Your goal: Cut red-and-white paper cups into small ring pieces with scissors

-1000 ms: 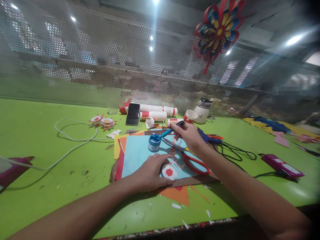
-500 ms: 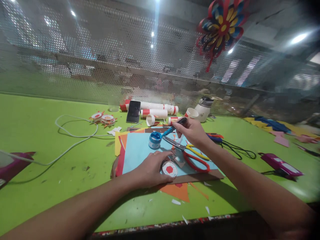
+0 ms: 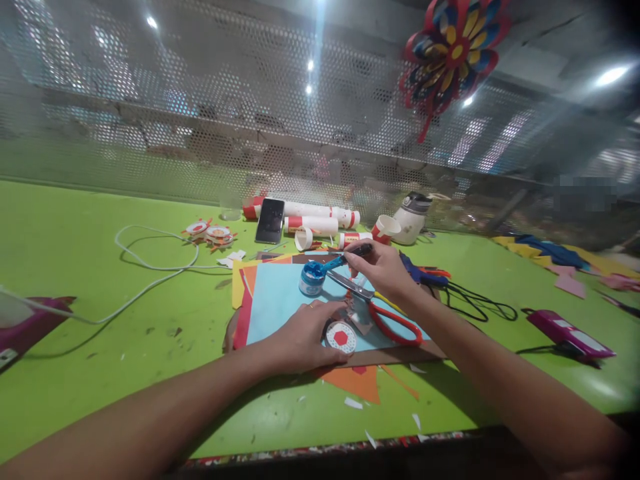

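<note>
- Grip of the right hand (image 3: 384, 272): thumb and fingers pinched together on a slim blue stick (image 3: 335, 263) with a black upper end, tilted, its lower end at the mouth of the jar; whether it touches the paint, I cannot tell
- Grip of the left hand (image 3: 307, 339): curled around a round white piece (image 3: 341, 337) with a red hexagon on its face, thumb at the near edge, fingers along the left and far side
- Small open jar (image 3: 312, 283) of blue paint, upright on the light blue paper (image 3: 273, 293), ahead of the left hand and left of the right one
- Scissors (image 3: 353, 285) lying between the two hands, blade tips just beside the jar, orange-red and yellow handles toward the right forearm
- Red, orange and yellow sheets showing at the left edge of the light blue paper, a brown board (image 3: 400, 356) under the near side, an orange scrap (image 3: 357, 385) nearer still
- Farther back on the green desk (image 3: 70, 233): a phone (image 3: 271, 221) leaning on red-and-white tubes (image 3: 313, 225), a paper cup (image 3: 385, 229) and a white jug (image 3: 411, 219)
- Two spiked round pieces (image 3: 219, 235) near the white cable (image 3: 153, 267), left of the phone
- Purple power strip (image 3: 570, 332) lying well to the right
</note>
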`<state>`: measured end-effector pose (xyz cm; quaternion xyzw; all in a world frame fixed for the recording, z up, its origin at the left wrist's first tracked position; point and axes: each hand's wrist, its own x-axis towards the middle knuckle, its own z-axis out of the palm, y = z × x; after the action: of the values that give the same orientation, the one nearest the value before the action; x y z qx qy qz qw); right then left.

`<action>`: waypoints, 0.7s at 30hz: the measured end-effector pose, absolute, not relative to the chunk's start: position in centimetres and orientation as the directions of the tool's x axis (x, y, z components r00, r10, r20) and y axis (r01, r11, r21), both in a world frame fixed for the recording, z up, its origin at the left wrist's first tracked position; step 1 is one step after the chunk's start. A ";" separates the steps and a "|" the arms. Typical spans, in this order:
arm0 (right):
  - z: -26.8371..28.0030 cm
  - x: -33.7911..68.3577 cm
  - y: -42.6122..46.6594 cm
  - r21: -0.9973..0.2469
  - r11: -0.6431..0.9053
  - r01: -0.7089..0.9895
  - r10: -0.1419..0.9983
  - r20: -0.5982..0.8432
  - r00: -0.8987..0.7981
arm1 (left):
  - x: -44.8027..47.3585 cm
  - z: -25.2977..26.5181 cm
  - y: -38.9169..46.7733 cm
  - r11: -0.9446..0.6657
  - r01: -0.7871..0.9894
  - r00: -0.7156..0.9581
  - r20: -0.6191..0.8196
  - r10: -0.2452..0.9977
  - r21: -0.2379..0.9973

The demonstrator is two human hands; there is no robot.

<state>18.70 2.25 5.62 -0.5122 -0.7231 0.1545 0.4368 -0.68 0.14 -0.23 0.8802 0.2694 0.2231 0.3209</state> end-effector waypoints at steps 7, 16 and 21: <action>5.8 19.4 1.5 -0.592 0.465 0.658 0.866 0.460 -0.197 | -0.6 0.4 -0.1 -0.625 0.362 0.750 0.182 0.636 0.692; 7.1 20.6 0.2 -0.453 0.574 0.682 0.813 0.416 -0.408 | -0.7 0.3 -0.1 -0.622 0.364 0.751 0.176 0.636 0.693; 8.0 20.7 -0.4 -0.342 0.637 0.691 0.765 0.388 -0.514 | -0.7 0.3 -0.1 -0.621 0.378 0.748 0.169 0.642 0.687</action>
<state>20.72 -0.38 7.97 -0.4200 -0.8670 0.0718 0.2584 -0.66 -0.13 0.32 0.8770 0.2906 0.2037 0.3239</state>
